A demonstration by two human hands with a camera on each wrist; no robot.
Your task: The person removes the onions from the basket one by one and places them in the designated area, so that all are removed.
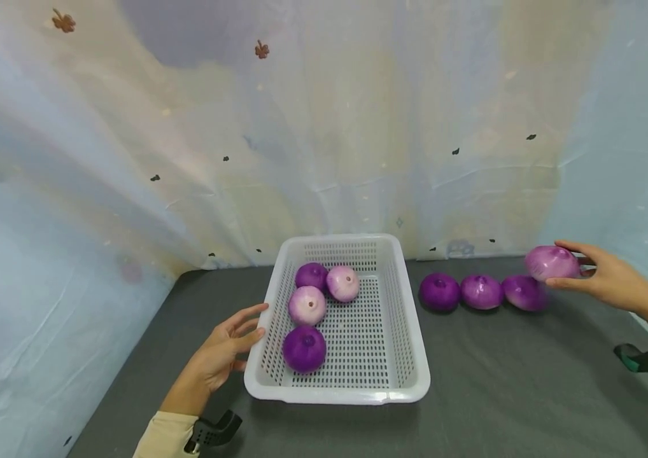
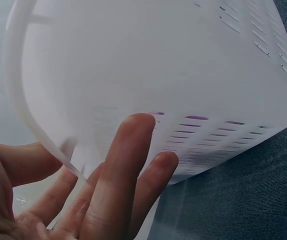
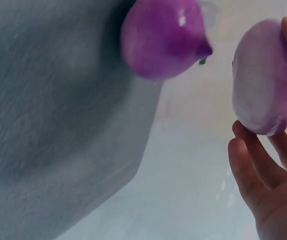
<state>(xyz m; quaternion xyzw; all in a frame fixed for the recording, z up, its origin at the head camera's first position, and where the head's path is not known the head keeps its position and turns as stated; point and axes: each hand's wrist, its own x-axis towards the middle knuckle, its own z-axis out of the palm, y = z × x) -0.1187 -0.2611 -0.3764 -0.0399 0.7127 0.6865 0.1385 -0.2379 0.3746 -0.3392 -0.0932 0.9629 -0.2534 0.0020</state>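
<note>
White perforated basket at centre frame, purple and pale pink onions inside, grey tabletop, pastel backdrop speckled with dark marks above.

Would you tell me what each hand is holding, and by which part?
The right hand grips a pale purple onion around its sides. The left hand holds nothing; its straight fingers touch the white basket wall.
</note>
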